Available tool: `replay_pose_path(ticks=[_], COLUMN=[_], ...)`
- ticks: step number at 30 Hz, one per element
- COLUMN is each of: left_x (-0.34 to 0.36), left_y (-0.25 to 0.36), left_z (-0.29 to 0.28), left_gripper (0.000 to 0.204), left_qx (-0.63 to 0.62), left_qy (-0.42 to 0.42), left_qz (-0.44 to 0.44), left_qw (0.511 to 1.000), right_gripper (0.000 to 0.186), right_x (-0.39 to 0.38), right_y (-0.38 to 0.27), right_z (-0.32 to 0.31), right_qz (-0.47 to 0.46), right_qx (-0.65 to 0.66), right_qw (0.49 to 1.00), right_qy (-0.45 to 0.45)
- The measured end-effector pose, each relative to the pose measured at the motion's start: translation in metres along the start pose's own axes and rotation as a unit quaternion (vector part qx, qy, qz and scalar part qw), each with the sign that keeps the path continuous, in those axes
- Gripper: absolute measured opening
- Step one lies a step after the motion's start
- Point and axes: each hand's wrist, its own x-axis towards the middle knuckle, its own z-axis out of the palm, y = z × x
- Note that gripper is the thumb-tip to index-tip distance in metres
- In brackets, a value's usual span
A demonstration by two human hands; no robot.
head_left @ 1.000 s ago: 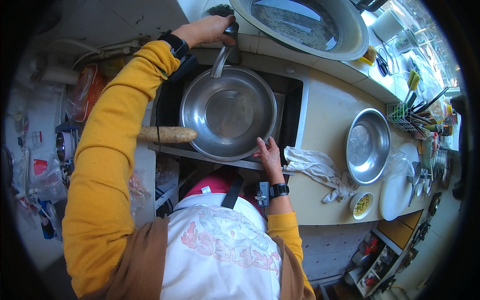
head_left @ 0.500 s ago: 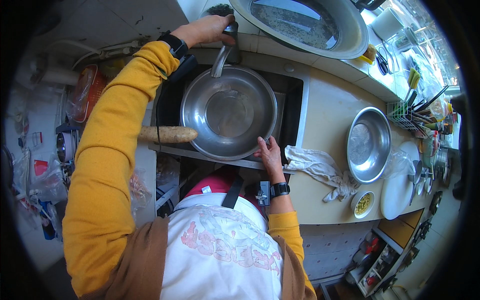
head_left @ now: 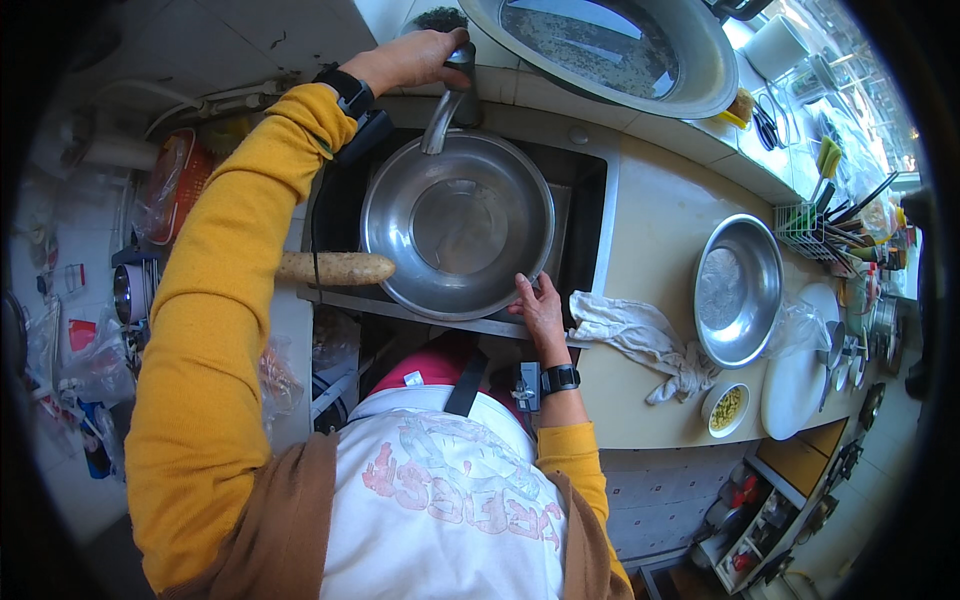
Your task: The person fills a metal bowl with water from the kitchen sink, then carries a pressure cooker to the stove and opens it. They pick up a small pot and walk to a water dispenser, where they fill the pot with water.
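My left hand (head_left: 432,58) is closed on the tap (head_left: 445,118) at the back of the sink (head_left: 585,220). Under the spout sits a wide steel basin (head_left: 458,228) in the sink, with a shallow pool of what looks like water. My right hand (head_left: 537,312) holds the basin's front-right rim with its fingers. A long pale-brown, speckled root vegetable (head_left: 338,269) lies across the sink's left side, beside the basin and partly hidden by my left arm.
Right of the sink are a crumpled white cloth (head_left: 630,325), another steel bowl (head_left: 722,286), a small bowl of yellowish bits (head_left: 727,408), a white board (head_left: 790,400) and a utensil basket (head_left: 800,222). A large metal pan (head_left: 700,100) sits behind; an orange basket (head_left: 165,185) is left.
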Motion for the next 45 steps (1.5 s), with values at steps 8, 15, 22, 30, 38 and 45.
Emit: replay_pose_path(ticks=[8,15,22,30,38,45], left_x=[-0.0025,-0.0017,0.0004,-0.0009,-0.0014,-0.001], left_y=[0.0043,0.0053,0.002,-0.0013,0.0016,0.0008], left_z=[-0.0036,-0.005,-0.0022,-0.0003,-0.0018,-0.0004], left_gripper=[0.047,0.047,0.047,0.047,0.048,0.047], left_qx=[-0.004,0.007,0.0,-0.007,-0.01,-0.006], left_qy=[-0.006,-0.009,-0.009,0.009,-0.001,0.005], left_qz=[-0.002,-0.003,-0.007,0.016,-0.001,0.004], left_qw=[1.0,1.0,1.0,1.0,1.0,1.0], right_gripper=[0.046,0.044,0.044,0.045,0.045,0.045], right_x=[0.0013,0.0008,-0.0015,-0.0001,-0.002,-0.0001], right_y=[0.0023,0.0011,-0.0018,0.0011,-0.001,0.0], right_z=[-0.0004,-0.0005,0.0007,-0.0003,0.0009,0.0002], right_qz=[-0.002,-0.002,-0.001,-0.011,-0.004,-0.004], right_qx=[0.01,0.002,0.0,-0.014,-0.006,-0.005], right_qw=[1.0,1.0,1.0,1.0,1.0,1.0], right_qy=[-0.001,0.001,0.006,0.005,0.011,0.004])
